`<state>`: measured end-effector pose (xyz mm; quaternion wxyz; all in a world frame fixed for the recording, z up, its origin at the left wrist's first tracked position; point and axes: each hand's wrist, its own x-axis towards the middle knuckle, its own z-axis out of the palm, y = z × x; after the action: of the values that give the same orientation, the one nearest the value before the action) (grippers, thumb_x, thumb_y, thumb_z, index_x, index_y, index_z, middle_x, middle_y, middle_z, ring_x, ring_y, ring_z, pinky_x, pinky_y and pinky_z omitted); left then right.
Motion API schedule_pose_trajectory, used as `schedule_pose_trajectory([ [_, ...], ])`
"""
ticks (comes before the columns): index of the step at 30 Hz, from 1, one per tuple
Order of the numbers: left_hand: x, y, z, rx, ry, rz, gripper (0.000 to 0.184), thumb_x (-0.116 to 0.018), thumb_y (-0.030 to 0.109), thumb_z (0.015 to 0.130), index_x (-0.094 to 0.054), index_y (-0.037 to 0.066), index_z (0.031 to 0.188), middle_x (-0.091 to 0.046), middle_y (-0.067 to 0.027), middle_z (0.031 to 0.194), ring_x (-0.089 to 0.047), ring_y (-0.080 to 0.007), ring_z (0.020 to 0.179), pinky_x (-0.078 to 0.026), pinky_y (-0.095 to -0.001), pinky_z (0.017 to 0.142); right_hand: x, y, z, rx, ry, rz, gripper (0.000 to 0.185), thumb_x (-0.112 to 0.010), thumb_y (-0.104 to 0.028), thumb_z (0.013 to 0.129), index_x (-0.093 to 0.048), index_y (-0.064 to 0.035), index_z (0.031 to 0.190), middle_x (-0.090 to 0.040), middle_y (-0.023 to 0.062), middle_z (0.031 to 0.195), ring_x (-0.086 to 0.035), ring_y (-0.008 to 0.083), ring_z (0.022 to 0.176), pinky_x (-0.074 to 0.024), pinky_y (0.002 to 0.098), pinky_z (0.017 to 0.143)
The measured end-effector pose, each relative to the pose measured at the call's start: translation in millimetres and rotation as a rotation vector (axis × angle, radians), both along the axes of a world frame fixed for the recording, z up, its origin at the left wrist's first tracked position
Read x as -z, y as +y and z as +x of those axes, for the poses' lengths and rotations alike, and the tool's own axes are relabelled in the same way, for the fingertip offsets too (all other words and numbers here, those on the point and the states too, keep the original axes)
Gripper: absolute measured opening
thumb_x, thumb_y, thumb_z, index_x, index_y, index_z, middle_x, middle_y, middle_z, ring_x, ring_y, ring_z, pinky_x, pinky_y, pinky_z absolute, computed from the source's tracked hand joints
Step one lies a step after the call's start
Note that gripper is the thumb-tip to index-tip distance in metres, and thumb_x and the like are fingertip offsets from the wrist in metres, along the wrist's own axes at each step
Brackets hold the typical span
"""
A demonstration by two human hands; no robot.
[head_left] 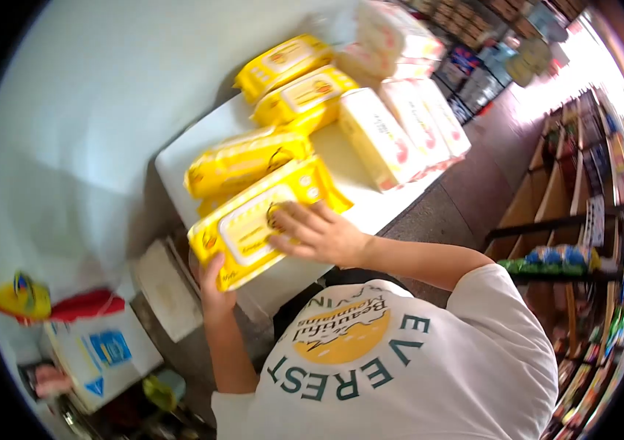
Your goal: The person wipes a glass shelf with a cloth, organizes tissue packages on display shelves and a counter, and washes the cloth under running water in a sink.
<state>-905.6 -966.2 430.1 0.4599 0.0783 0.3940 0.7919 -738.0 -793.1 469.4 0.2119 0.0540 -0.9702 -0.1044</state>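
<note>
A yellow wipes pack (253, 229) is tilted over the near edge of the white table (363, 209). My left hand (217, 287) grips its lower left end, with the thumb on the front face. My right hand (321, 233) lies flat on the right part of the same pack, its fingers apart across the label. Just behind it another yellow pack (242, 165) lies on the table. Two more yellow packs, one at the back (283, 64) and one in front of it (305, 97), lie near the wall.
White and pink tissue packs (378, 136) stand at the table's right end, with more stacked behind (396, 37). Shelves of goods (583, 183) line the right side. A white box (103, 352) is at the lower left, beside the wall (70, 147).
</note>
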Motion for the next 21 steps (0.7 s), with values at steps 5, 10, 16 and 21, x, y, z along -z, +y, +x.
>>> schedule_pose_trajectory([
  [5,-6.1,-2.8,5.1,-0.059,0.253,-0.004,0.050,-0.047,0.007,0.074,-0.032,-0.002,0.121,-0.045,-0.0164,0.115,-0.048,-0.0259,0.104,-0.040,-0.0362,0.087,-38.4,20.8,26.3,0.070,0.087,-0.377,0.049,-0.057,-0.022,0.072,-0.040,-0.0132,0.117,-0.039,0.0136,0.121,-0.040,0.0288,0.108,-0.0358,0.0413,0.086],
  [10,23.6,-14.4,1.4,-0.236,1.520,-0.083,0.043,-0.061,-0.001,0.071,-0.041,-0.004,0.109,-0.045,-0.0232,0.110,-0.049,-0.0307,0.098,-0.040,-0.0450,0.084,-35.6,66.1,93.6,0.698,0.292,-0.547,0.049,-0.065,-0.024,0.069,-0.044,-0.0080,0.110,-0.040,0.0160,0.117,-0.041,0.0332,0.104,-0.0365,0.0420,0.085],
  [16,-32.7,82.6,20.1,-0.040,0.065,0.211,0.054,-0.047,0.036,0.079,-0.038,0.005,0.122,-0.041,-0.0134,0.124,-0.041,-0.0313,0.112,-0.033,-0.0441,0.094,-23.2,92.4,166.9,0.903,0.319,-0.555,0.041,-0.062,-0.022,0.074,-0.045,-0.0076,0.108,-0.040,0.0162,0.116,-0.042,0.0347,0.104,-0.0361,0.0422,0.086],
  [21,-61.2,165.9,77.3,-0.036,0.007,0.167,0.054,-0.052,0.033,0.076,-0.040,0.005,0.121,-0.043,-0.0115,0.123,-0.042,-0.0270,0.111,-0.035,-0.0402,0.091,-12.9,132.9,241.6,0.956,0.401,-0.578,0.040,-0.061,-0.019,0.073,-0.046,-0.0067,0.107,-0.040,0.0172,0.116,-0.040,0.0342,0.107,-0.0349,0.0412,0.088],
])
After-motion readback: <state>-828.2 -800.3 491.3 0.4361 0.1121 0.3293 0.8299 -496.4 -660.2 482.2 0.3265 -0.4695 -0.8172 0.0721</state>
